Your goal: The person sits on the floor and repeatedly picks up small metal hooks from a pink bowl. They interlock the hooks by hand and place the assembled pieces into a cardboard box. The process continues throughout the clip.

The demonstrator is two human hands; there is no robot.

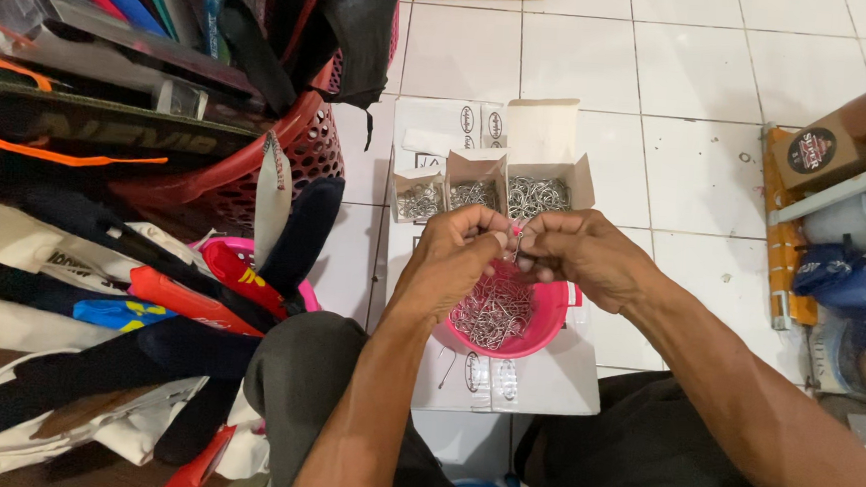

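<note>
My left hand point(457, 260) and my right hand point(578, 254) meet above a pink plastic bowl point(548, 321) holding a heap of thin metal hooks point(492, 312). Both hands pinch one small metal hook point(515, 245) between their fingertips. Just beyond the hands stand three small open cardboard boxes point(538, 192) filled with more metal hooks. The bowl rests on white sheets point(545, 381) laid on the tiled floor, and one loose hook lies on the sheet at the bowl's near left.
A red plastic basket point(288, 154) crammed with dark bags and sleeves stands at the left. Folded cloth items pile up at the lower left. Cardboard boxes, a brush and packets crowd the right edge point(840, 148). My knees in dark trousers frame the bowl.
</note>
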